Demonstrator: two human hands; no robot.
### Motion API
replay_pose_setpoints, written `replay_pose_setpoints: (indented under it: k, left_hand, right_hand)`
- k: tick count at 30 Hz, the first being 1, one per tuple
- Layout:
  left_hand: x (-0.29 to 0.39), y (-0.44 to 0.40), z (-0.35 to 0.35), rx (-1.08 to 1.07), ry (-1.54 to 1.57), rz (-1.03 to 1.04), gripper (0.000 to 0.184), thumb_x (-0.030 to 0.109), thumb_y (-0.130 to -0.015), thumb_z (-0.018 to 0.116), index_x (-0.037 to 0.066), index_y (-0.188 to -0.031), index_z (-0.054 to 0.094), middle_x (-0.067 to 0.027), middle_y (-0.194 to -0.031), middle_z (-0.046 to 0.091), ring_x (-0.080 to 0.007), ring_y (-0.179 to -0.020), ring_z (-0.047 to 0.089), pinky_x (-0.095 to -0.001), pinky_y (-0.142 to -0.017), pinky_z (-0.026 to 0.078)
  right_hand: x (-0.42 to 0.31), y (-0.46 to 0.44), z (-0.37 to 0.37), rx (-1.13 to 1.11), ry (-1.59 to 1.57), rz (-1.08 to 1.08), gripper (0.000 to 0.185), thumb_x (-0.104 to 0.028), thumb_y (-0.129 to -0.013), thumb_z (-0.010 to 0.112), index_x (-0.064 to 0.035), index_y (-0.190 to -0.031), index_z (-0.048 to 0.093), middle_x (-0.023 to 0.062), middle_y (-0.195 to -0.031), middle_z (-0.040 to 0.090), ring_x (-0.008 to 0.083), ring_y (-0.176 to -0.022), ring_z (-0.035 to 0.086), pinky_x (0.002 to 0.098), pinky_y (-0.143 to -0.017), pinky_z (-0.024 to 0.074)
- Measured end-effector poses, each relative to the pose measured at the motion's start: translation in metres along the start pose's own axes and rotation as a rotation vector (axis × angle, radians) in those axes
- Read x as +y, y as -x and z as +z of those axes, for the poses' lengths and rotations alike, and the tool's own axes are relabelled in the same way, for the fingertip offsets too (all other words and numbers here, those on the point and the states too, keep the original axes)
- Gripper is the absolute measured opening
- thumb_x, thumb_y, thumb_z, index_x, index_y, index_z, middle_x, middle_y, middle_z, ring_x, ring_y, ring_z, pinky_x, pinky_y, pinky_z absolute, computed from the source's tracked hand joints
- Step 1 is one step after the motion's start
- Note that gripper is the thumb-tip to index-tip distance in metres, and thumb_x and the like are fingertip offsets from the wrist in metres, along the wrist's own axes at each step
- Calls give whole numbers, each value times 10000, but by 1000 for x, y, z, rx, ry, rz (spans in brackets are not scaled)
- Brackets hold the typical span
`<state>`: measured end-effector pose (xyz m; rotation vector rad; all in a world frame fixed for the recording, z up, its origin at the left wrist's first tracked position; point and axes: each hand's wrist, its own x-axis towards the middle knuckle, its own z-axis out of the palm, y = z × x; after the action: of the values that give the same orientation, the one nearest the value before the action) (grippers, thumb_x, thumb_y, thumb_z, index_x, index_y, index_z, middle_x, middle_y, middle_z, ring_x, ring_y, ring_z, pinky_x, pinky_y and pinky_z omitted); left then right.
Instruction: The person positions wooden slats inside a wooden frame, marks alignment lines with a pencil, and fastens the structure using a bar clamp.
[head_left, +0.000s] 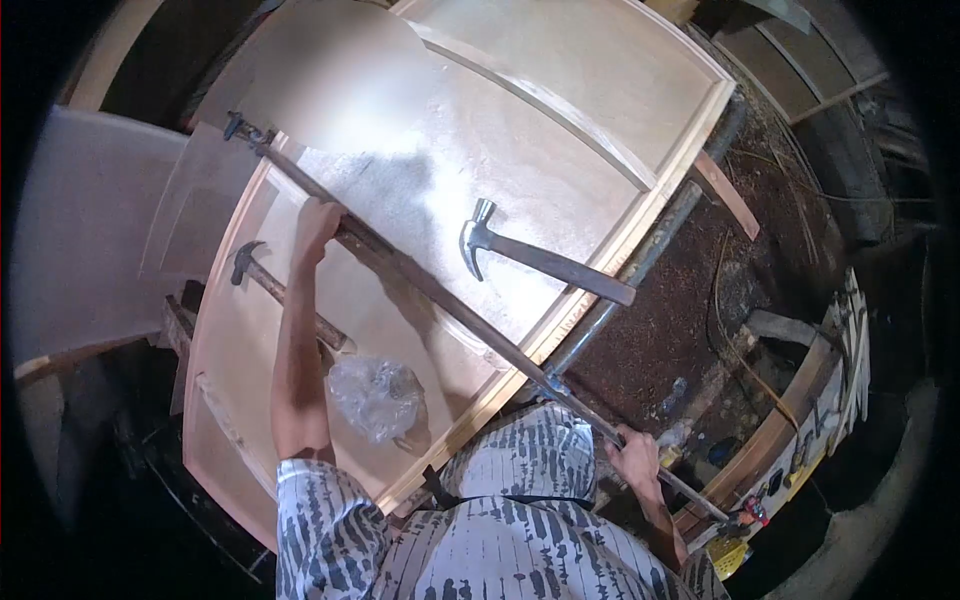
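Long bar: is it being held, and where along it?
The left hand grips the long bar toward its far end; the right hand, past the panel edge.

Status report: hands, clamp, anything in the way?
Left hand gripping long clamp across wooden panel. Right hand gripping it beyond panel edge. Possibly in the way: claw hammer, second hammer, plastic bag, all on panel.

Two hands are visible, one left hand and one right hand. There are two hammers, one long clamp, one plastic bag, one large panel and one yellow basket. The thin wood strips are several, overlapping too much to count.
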<state>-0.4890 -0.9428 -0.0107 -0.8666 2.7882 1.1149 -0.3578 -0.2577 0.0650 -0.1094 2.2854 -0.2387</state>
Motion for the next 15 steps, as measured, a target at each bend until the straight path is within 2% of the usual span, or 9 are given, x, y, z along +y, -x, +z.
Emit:
replay_pose_setpoints:
  k: [1, 3, 4, 6, 7, 9, 10, 12, 15]
  left_hand:
    - [7, 4, -5, -1, -11, 13, 349, 224, -853, 663, -120, -868, 714, -226, -768, 672, -306, -771, 700, -427, -698, 546]
    - [20, 5, -4, -25, 346, -352, 341, 206, -849, 655, -131, -838, 706, -190, -701, 621, -270, -759, 692, -412, -695, 551]
    - [20, 7, -3, -31, 349, -353, 341, 206, -849, 655, -131, -838, 706, -190, -701, 621, -270, -759, 692, -412, -695, 551]
    - [21, 7, -6, 7, 181, -376, 378, 247, -834, 675, -129, -811, 705, -231, -698, 650, -326, -792, 718, -448, -747, 562]
    - [15, 7, -6, 7, 181, -383, 378, 247, -834, 675, -129, -811, 705, -231, -698, 650, -326, -792, 718, -448, -747, 562]
    - [5, 3, -6, -54, -161, -217, 411, 294, -834, 686, -113, -875, 725, -310, -844, 709, -437, -860, 728, -488, -835, 571]
    - [-3, 2, -5, -53, -163, -217, 411, 294, -834, 686, -113, -875, 725, -310, -844, 709, -437, -860, 728, -488, -835, 571]
    - [-22, -2, 0, -46, -436, -118, 454, 353, -850, 678, -88, -937, 741, -356, -1017, 719, -519, -980, 702, -519, -896, 552]
    - [-41, -6, -1, -118, -537, -106, 474, 395, -916, 623, -47, -1018, 762, -295, -1080, 721, -474, -1063, 680, -558, -926, 498]
  right_hand:
    - [-3, 0, 2, 0, -5, 14, 390, -331, -854, 771, -118, -1180, 759, 236, -941, 757, 450, -949, 724, 561, -889, 552]
    - [-5, 0, 5, -39, 51, 16, 387, -347, -866, 764, -136, -1190, 757, 225, -947, 764, 430, -958, 733, 557, -887, 556]
    - [-3, 2, 9, -40, 53, 23, 387, -347, -866, 764, -136, -1190, 757, 225, -947, 764, 430, -958, 733, 557, -887, 556]
    - [-2, -4, 14, 55, -5, 6, 251, -316, -854, 775, -117, -1006, 760, 247, -891, 736, 495, -914, 697, 571, -821, 556]
    - [-6, -4, 10, 50, -2, 5, 251, -316, -854, 775, -117, -1006, 761, 247, -891, 736, 495, -914, 697, 571, -821, 556]
    - [-15, -6, -1, -33, -2, 91, 252, -311, -855, 773, -128, -1030, 773, 241, -913, 743, 485, -937, 703, 566, -845, 560]
    - [-12, -8, 1, -34, -4, 90, 252, -311, -855, 773, -128, -1030, 773, 241, -913, 743, 485, -937, 703, 566, -845, 560]
    - [-3, -6, 9, 18, -19, 5, 263, -314, -863, 771, -141, -1059, 782, 233, -928, 748, 477, -937, 709, 562, -851, 564]
    - [-12, -4, 13, 16, -55, 40, 274, -321, -869, 771, -154, -1085, 788, 222, -933, 756, 472, -931, 714, 561, -857, 567]
